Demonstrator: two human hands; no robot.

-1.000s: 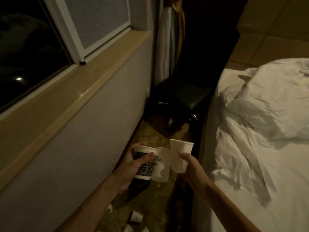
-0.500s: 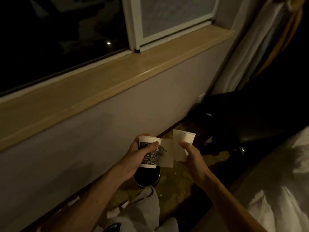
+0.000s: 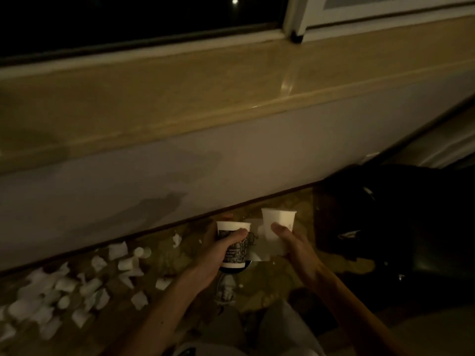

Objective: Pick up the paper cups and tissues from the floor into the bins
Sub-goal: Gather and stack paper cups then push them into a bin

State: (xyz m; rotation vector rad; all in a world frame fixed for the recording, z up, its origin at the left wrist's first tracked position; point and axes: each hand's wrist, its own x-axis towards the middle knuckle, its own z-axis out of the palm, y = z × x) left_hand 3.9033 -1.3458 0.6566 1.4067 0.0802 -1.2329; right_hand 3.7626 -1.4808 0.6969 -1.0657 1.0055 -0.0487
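Head view: your left hand (image 3: 216,255) is curled round a printed paper cup (image 3: 232,253), thumb across its front, holding it upright. Just beside it, your right hand (image 3: 295,249) grips a plain white cup (image 3: 279,223) low on its wall. This cup is also upright, with its rim a little higher than the printed one. Between the two cups sits a pale shape (image 3: 261,249) that you cannot make out in this light. Both hands are above a tan, mottled floor (image 3: 272,281). Left of your left hand, crumpled tissues (image 3: 64,289) lie scattered along the foot of the wall (image 3: 180,176), with a small white cup (image 3: 142,252) on its side among them. Right of your right hand stands a dark bulky object (image 3: 398,227), too dim to name. Beyond your hands the pale wall rises to a wooden sill (image 3: 205,86) under a dark window (image 3: 128,16).
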